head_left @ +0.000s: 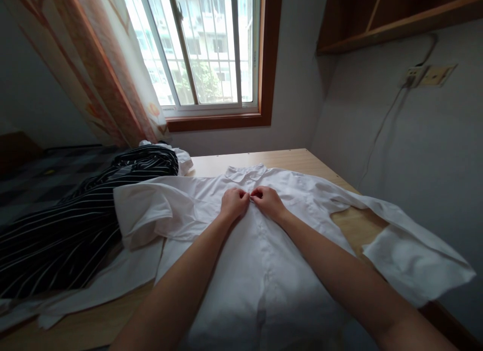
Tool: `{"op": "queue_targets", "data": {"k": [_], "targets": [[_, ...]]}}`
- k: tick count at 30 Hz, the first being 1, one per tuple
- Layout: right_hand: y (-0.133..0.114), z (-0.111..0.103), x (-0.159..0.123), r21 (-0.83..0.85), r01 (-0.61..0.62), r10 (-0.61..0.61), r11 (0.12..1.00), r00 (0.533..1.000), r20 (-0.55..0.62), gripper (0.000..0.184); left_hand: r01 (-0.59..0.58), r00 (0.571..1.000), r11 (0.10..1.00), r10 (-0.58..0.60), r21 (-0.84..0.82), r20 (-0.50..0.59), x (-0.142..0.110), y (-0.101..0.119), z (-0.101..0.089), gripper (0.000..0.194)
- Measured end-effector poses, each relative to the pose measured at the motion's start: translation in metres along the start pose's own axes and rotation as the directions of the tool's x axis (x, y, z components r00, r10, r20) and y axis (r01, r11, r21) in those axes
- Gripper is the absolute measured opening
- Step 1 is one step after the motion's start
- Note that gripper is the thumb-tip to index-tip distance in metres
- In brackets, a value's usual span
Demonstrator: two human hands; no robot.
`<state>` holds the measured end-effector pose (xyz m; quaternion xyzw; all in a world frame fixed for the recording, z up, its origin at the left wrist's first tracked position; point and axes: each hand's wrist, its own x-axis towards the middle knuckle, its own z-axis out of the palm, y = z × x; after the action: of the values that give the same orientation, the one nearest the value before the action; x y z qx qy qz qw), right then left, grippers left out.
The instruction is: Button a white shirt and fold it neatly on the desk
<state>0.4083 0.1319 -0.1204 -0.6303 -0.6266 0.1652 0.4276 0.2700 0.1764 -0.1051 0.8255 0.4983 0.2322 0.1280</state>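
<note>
A white button-up shirt [234, 270] lies spread front side up, its collar [246, 173] toward the window and its sleeves out to both sides. My left hand [234, 202] pinches the front placket a little below the collar. Right beside it, my right hand [267, 202] pinches the same strip of cloth, the fingertips of both hands almost meeting. Whatever button sits between the fingers is hidden. Down the middle, the placket runs toward me with small buttons too faint to make out well.
The shirt rests on a light wooden table [294, 159]. Black striped clothing [94, 200] is heaped at the left, with white cloth under it. Behind are a window [211, 54] and a curtain [124, 79]. A cord [381, 129] hangs from the socket on the right wall.
</note>
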Motion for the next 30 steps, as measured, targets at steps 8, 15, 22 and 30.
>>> {"op": "queue_targets", "data": {"k": [8, 15, 22, 30], "targets": [[-0.001, -0.001, 0.001, -0.085, 0.034, -0.033, 0.996, 0.999, 0.015, 0.008, 0.016, 1.000, 0.998, -0.016, 0.053, 0.011, 0.002, -0.001, 0.002, 0.028], [0.005, -0.001, 0.005, -0.185, 0.089, -0.079, 0.979, 0.995, 0.057, 0.006, 0.033, 0.999, 0.986, -0.034, 0.161, 0.006, 0.004, -0.003, 0.009, 0.031], [0.002, 0.001, 0.002, -0.304, 0.132, -0.114, 0.943, 0.991, 0.077, 0.006, 0.043, 0.998, 0.992, -0.048, 0.120, 0.037, 0.008, -0.006, 0.009, 0.031], [0.001, 0.000, -0.001, -0.304, 0.144, -0.134, 0.942, 0.990, 0.051, 0.006, -0.003, 0.998, 1.000, 0.004, -0.013, 0.063, 0.008, -0.007, 0.003, 0.030]]}}
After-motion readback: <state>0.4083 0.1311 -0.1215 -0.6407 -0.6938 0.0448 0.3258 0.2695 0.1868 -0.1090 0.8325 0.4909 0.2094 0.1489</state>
